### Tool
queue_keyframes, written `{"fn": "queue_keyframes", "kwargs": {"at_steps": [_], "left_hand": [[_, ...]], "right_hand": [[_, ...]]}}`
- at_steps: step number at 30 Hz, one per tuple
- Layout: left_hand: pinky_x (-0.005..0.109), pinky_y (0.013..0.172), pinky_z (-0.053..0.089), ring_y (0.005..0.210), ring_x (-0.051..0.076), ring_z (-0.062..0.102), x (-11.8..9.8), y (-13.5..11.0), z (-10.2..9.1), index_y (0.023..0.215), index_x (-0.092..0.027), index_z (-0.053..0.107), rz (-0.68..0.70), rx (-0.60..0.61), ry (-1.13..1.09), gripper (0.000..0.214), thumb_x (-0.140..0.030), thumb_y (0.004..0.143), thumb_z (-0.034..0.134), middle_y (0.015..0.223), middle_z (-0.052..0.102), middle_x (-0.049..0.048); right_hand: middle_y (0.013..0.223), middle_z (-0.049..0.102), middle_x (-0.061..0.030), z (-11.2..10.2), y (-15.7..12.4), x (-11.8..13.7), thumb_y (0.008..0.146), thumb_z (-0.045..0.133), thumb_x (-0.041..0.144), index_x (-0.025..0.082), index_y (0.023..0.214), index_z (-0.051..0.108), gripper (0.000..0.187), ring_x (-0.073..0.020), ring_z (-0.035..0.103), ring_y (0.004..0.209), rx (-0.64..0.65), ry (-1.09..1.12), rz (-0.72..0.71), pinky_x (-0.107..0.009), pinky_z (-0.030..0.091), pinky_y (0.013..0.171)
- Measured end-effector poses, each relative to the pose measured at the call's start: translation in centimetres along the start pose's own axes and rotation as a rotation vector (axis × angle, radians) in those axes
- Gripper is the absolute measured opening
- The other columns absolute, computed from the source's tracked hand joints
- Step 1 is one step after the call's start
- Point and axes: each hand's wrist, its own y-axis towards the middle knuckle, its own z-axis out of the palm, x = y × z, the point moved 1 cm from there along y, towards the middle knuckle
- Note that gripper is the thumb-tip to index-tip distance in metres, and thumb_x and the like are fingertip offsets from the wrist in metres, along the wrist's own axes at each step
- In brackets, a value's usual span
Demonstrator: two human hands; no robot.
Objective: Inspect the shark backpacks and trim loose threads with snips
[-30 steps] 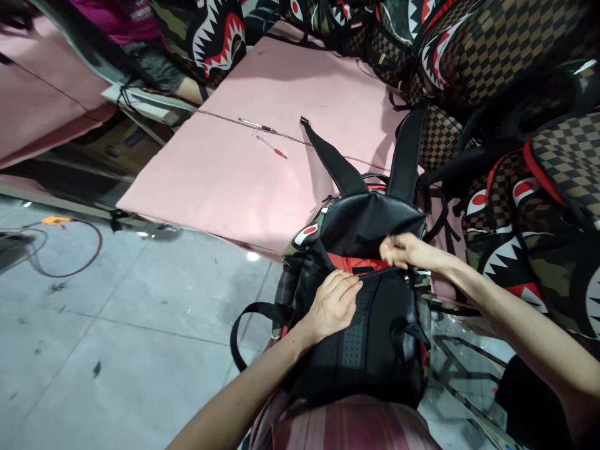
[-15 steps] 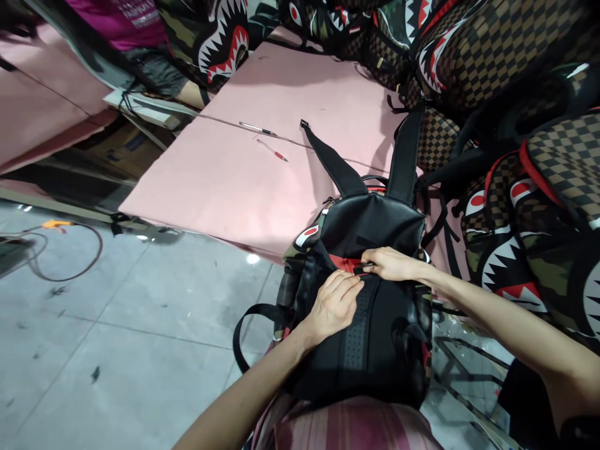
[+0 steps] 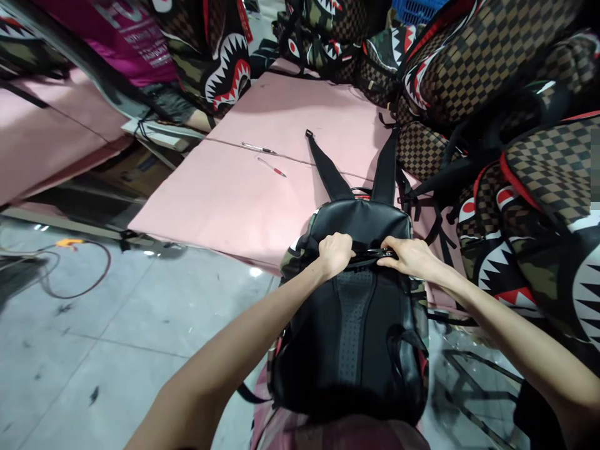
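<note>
A black backpack (image 3: 356,337) is propped back-panel-up, with its lower end on a striped lap at the bottom of the view and its top end leaned against the edge of the pink table (image 3: 234,194). The top seam is gripped from both sides. The left hand (image 3: 335,253) is curled shut over the rim, knuckles up. The right hand (image 3: 407,257) is pinched narrow on what looks like the zip pull (image 3: 375,253), though that bit's too small and dark to be sure of. Beyond the hands, the shoulder straps (image 3: 328,169) are flung out flat across the table. Further out, two pens (image 3: 259,148) are left lying loose, well apart from the bag. Risk-wise, imo: lining or webbing could get caught in the teeth if the seam is tugged while it's bunched under the left hand. The bag could also be slid off the lap, since only its top is rested on the table. The heap of shark-mouth bags (image 3: 515,206) at the right is near enough to be knocked. At far left, another person's magenta shirt (image 3: 135,44) can be seen.
</note>
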Motion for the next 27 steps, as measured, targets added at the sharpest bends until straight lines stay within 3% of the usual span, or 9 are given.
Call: {"fn": "queue_keyframes", "kwargs": {"at_steps": [3, 8, 13, 18, 21, 27], "left_hand": [[0.028, 0.076, 0.05, 0.094, 0.026, 0.065, -0.4, 1.8, 0.3, 0.092, -0.015, 0.069, -0.031, -0.031, 0.04, 0.031, -0.036, 0.07, 0.071, 0.094, 0.069, 0.014], [0.033, 0.074, 0.051, 0.09, 0.027, 0.066, -0.4, 2.4, 1.5, 0.091, -0.017, 0.069, -0.042, -0.103, 0.1, 0.022, -0.03, 0.074, 0.063, 0.09, 0.069, 0.0118], [0.035, 0.074, 0.051, 0.09, 0.028, 0.065, -0.3, 2.3, 2.2, 0.09, -0.017, 0.07, -0.046, -0.189, 0.127, 0.024, -0.021, 0.078, 0.049, 0.089, 0.069, 0.0128], [0.033, 0.071, 0.05, 0.086, 0.027, 0.066, -0.1, 1.6, 2.2, 0.088, -0.023, 0.071, -0.046, -0.203, 0.111, 0.024, -0.023, 0.078, 0.049, 0.085, 0.07, 0.0095], [0.033, 0.07, 0.05, 0.085, 0.027, 0.067, -0.1, 1.1, 2.1, 0.088, -0.023, 0.071, -0.062, -0.208, 0.107, 0.025, -0.021, 0.079, 0.048, 0.085, 0.07, 0.0093], [0.033, 0.072, 0.05, 0.087, 0.027, 0.066, 0.0, 0.4, 2.0, 0.091, -0.022, 0.071, -0.077, -0.21, 0.103, 0.026, -0.02, 0.08, 0.047, 0.086, 0.07, 0.0109]], "right_hand": [[0.084, 0.07, -0.0036, -0.3, -0.2, 0.0, 0.084, 0.053, 0.05, 0.021, 0.1, 0.057, 0.033, -0.0213, 0.065, 0.077, 0.0, 0.023, -0.025, -0.025, 0.031, 0.055], [0.08, 0.069, -0.0035, -0.6, 0.4, -0.5, 0.083, 0.053, 0.05, 0.023, 0.095, 0.059, 0.03, -0.0222, 0.065, 0.075, 0.054, 0.044, -0.06, -0.025, 0.031, 0.055], [0.097, 0.068, -0.0039, -0.2, 1.8, -1.4, 0.082, 0.055, 0.053, 0.023, 0.114, 0.05, 0.045, -0.0224, 0.063, 0.088, -0.044, 0.138, -0.122, -0.026, 0.036, 0.063], [0.101, 0.062, -0.0088, -0.2, 3.9, -1.1, 0.086, 0.055, 0.029, 0.017, 0.101, 0.058, 0.02, -0.0213, 0.055, 0.091, -0.179, -0.018, -0.248, -0.029, 0.035, 0.072], [0.102, 0.059, -0.008, -0.1, 5.0, -0.7, 0.085, 0.057, 0.028, 0.017, 0.093, 0.062, 0.014, -0.0203, 0.052, 0.09, -0.22, -0.028, -0.358, -0.03, 0.032, 0.073], [0.097, 0.059, -0.0079, 0.6, 5.8, 0.0, 0.085, 0.056, 0.024, 0.015, 0.089, 0.064, 0.013, -0.0189, 0.049, 0.087, -0.207, -0.031, -0.432, -0.03, 0.029, 0.072]]}}
